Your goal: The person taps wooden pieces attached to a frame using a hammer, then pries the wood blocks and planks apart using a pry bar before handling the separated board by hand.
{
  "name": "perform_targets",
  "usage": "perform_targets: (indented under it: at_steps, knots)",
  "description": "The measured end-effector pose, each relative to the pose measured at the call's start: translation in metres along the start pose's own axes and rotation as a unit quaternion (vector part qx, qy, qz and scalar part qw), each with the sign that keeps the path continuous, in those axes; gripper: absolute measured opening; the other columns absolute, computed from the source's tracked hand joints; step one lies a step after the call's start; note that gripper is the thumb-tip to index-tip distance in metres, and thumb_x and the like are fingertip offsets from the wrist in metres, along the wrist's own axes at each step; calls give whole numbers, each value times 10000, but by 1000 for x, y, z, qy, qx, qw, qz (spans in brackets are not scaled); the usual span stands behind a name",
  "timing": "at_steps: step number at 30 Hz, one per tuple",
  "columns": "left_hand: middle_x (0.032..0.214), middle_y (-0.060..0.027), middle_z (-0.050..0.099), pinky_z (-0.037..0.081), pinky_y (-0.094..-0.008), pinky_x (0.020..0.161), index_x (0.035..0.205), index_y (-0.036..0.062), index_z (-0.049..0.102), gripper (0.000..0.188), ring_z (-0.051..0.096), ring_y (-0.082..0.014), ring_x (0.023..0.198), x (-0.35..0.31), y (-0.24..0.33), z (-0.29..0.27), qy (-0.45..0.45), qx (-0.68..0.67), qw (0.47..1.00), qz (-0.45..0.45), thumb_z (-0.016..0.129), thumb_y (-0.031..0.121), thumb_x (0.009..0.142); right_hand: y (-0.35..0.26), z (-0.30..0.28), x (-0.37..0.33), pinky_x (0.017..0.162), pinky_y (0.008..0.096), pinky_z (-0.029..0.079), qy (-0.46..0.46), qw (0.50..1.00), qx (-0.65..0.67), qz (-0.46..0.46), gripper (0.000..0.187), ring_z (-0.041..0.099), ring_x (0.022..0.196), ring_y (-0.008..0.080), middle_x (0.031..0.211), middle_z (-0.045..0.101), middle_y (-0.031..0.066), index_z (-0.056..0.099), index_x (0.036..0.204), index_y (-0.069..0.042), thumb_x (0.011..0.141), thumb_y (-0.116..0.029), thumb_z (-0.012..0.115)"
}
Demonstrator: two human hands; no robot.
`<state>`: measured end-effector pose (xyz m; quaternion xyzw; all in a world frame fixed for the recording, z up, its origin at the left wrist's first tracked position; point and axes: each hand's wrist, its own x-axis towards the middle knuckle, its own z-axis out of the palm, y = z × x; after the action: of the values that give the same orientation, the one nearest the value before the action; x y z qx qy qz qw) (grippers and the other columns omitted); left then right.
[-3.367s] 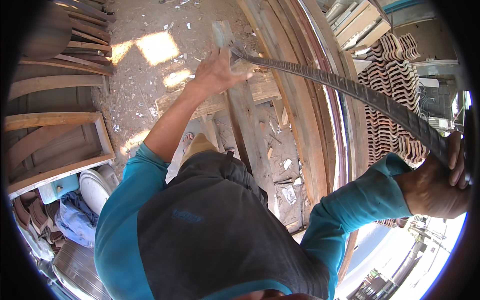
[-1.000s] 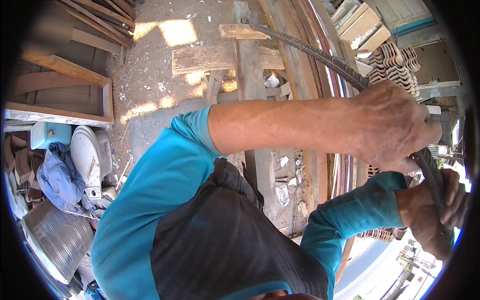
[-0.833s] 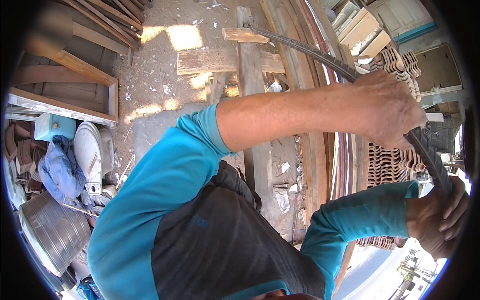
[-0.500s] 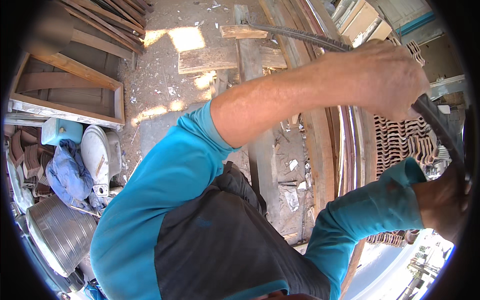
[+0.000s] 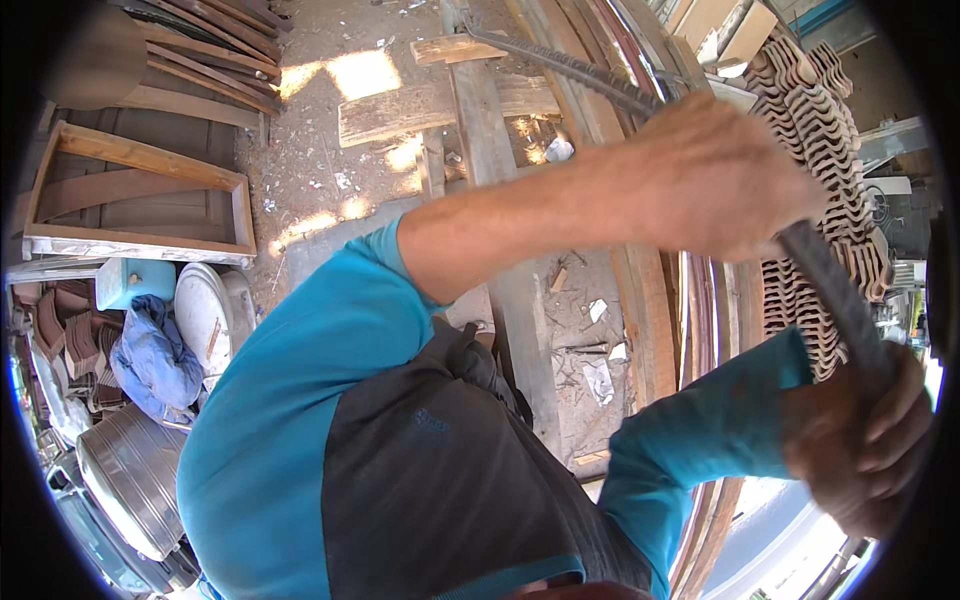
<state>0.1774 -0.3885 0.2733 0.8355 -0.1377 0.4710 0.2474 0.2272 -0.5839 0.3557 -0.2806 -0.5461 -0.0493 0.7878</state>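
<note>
Clearly mid-job: both hands grip the rebar [image 5: 600,75], left hand [image 5: 735,180] near two o'clock, right hand [image 5: 865,450] at four; its far end rests at twelve.

Open dusty ground left of the plank [image 5: 505,250], up to the wooden frame [image 5: 140,195]. Right of it, blocked by stacked roof tiles [image 5: 820,130] (rebar [image 5: 600,78] crossing above).

Wooden frame [image 5: 140,205], blue cloth [image 5: 155,355], stacked roof tiles [image 5: 820,140].
</note>
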Motion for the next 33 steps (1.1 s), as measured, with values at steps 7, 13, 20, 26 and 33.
perform_targets:
  at_steps: [7, 13, 20, 26, 33]
  knots:
    - [530, -6, 507, 367, -316, 387, 726, 93, 630, 140, 514, -148, 459, -43, 15, 39, -43, -16, 999, 18, 738, 141, 802, -10, -17, -71, 504, 203, 384, 47, 993, 104, -22, 369, 419, 424, 62, 510, 444, -53, 484, 547, -180, 868, -183, 668]
    - [533, -13, 476, 374, -332, 412, 702, 120, 620, 140, 515, -170, 461, -53, 4, 32, -239, -74, 968, 10, 715, 154, 799, -17, -24, -108, 538, 216, 369, 148, 987, 56, 25, 329, 398, 443, 77, 522, 411, -61, 441, 625, -188, 799, -182, 720]
    - [497, -17, 450, 356, -368, 374, 634, 125, 555, 155, 522, -195, 435, -55, 3, 40, -102, -116, 985, 75, 676, 145, 729, -20, -10, -118, 516, 220, 394, 159, 987, 22, -23, 347, 421, 430, 79, 518, 414, -60, 417, 676, -170, 823, -217, 728]
    - [523, -65, 539, 410, -368, 394, 631, 75, 542, 202, 580, -240, 451, -1, -4, 28, -293, -137, 946, -7, 688, 111, 766, -19, -16, -48, 463, 219, 328, 197, 979, -13, 59, 332, 310, 375, 99, 466, 368, -16, 407, 595, -160, 831, -178, 639]
    - [517, -30, 517, 436, -356, 409, 649, 87, 560, 172, 592, -208, 475, -90, 12, 71, -192, -35, 980, 34, 681, 120, 766, -37, -29, -189, 546, 264, 365, 239, 970, -9, 46, 371, 347, 404, 104, 479, 378, -19, 381, 646, -173, 911, -229, 634]
